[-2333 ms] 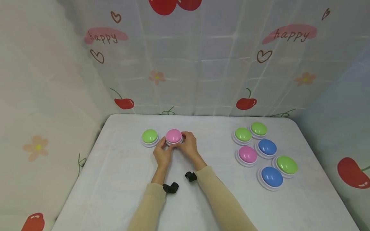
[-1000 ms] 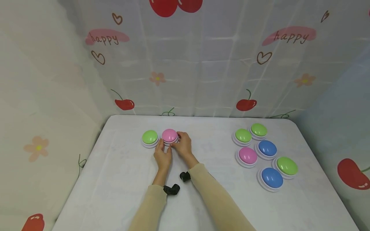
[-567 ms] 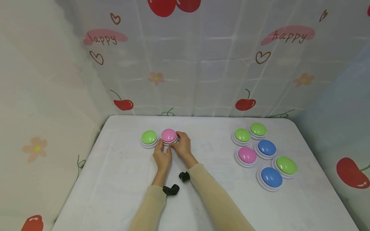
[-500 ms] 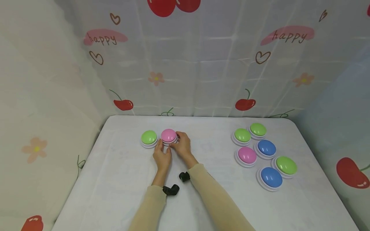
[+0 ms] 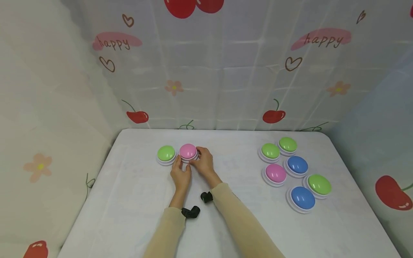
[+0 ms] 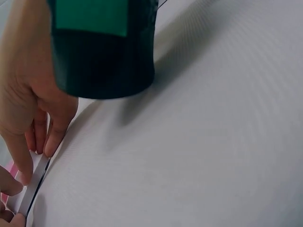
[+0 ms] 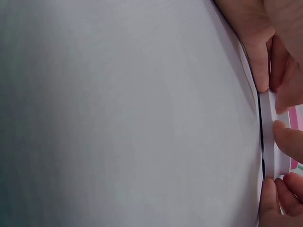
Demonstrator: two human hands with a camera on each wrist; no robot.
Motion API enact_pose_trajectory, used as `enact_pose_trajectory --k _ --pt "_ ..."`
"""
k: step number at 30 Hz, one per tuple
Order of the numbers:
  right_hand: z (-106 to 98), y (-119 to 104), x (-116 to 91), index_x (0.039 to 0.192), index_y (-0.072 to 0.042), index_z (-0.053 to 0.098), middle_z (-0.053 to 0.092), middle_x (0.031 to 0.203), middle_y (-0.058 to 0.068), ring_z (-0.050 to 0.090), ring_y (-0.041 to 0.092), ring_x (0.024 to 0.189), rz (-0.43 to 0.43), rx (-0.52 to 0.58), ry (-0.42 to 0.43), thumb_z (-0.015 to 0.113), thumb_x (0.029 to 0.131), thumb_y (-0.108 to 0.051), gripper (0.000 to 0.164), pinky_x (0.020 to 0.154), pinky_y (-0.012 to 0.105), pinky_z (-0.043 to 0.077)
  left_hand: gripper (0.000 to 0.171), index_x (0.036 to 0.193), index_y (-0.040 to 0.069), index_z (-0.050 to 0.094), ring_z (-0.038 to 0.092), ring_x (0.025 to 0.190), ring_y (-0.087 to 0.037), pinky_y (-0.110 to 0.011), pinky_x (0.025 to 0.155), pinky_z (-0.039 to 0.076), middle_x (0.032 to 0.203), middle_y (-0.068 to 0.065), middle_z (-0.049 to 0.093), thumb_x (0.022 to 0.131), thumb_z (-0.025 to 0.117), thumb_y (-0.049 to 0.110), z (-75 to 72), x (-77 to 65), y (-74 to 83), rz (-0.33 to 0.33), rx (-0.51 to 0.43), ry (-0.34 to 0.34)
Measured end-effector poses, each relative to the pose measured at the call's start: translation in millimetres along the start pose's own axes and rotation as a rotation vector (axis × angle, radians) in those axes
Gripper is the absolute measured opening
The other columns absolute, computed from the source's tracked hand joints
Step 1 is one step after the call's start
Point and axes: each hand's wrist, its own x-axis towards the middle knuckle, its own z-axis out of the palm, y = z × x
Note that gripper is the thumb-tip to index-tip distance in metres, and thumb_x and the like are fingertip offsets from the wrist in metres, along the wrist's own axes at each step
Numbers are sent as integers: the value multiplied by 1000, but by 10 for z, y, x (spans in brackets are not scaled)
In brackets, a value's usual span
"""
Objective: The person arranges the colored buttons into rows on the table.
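A pink dome push button (image 5: pixel 188 151) on a round white base stands at the back left of the table, right beside a green push button (image 5: pixel 166 153). My left hand (image 5: pixel 180 176) holds the front left of the pink button's base, fingers along its left side and thumb at the front. From the right, my right hand (image 5: pixel 204 163) grips the same base between thumb and fingers. In the left wrist view the white base (image 6: pixel 31 193) shows flat on the table under the fingertips. The right wrist view shows fingers of both hands around the base (image 7: pixel 268 142).
On the right of the white table (image 5: pixel 129 215) stand several more push buttons: a pink one (image 5: pixel 275 173), a blue one (image 5: pixel 297 165), a nearer blue one (image 5: pixel 303 198) and green ones (image 5: pixel 319 184). A printed curtain (image 5: pixel 219 71) hangs behind the table's back edge.
Both hands have slid the pink button a short way left, closer to the green button. Over the last half second the hands and button have stayed almost still.
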Motion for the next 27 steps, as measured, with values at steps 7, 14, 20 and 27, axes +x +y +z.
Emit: enact_pose_trajectory --k 7,14,20,27 --pt "-210 52 -50 132 4 55 60 126 20 62 32 114 102 74 -31 82 72 -2 65 95 35 55 48 125 -12 57 60 116 -40 -40 102 50 127 -30 57 77 63 -13 57 -62 64 -149 -146 69" --pt "-675 62 -329 130 2 57 62 127 19 62 33 114 139 144 -55 80 75 -3 61 97 39 54 35 112 -6 64 61 102 -31 -25 79 51 109 -20 64 77 67 -8 147 -223 291 -226 -144 75" --pt "-1166 95 -677 132 1 56 60 131 18 60 34 118 152 207 -27 80 77 -4 60 98 40 53 32 110 -6 65 62 101 -31 -30 79 55 108 -20 66 78 69 -5 329 -529 558 -179 -176 -133" --pt "-1671 297 -1060 132 2 56 60 132 22 61 35 118 177 216 68 79 78 -3 59 99 42 52 34 113 -5 65 62 101 -30 -41 83 58 110 -21 66 79 71 -2 559 -1013 817 -133 -246 -402"
